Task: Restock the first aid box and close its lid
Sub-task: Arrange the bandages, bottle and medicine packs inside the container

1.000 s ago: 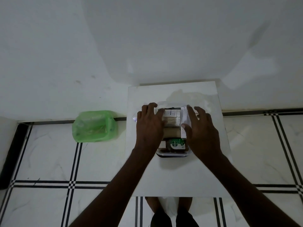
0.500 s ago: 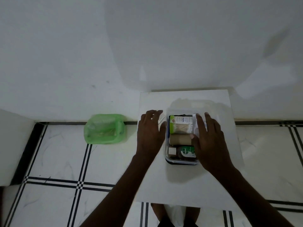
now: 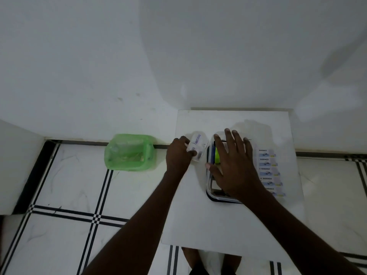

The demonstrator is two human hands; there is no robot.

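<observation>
The first aid box point(image 3: 211, 192) is sitting right of centre on the white surface point(image 3: 198, 221), covered by the right hand point(image 3: 233, 167) with fingers spread flat. A white packet point(image 3: 196, 148) is being gripped by the left hand point(image 3: 178, 155) just left of the box. Bandage strips point(image 3: 268, 171) are lying between box and right edge, leaving the near part bare.

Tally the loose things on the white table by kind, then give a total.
First aid box: 1, under the right hand
White packet with blue print: 1, in the grip of the left hand
Bandage strip sheet: 1, lying right of the box
Total: 3
The green bin stands on the floor, so it is not counted.
</observation>
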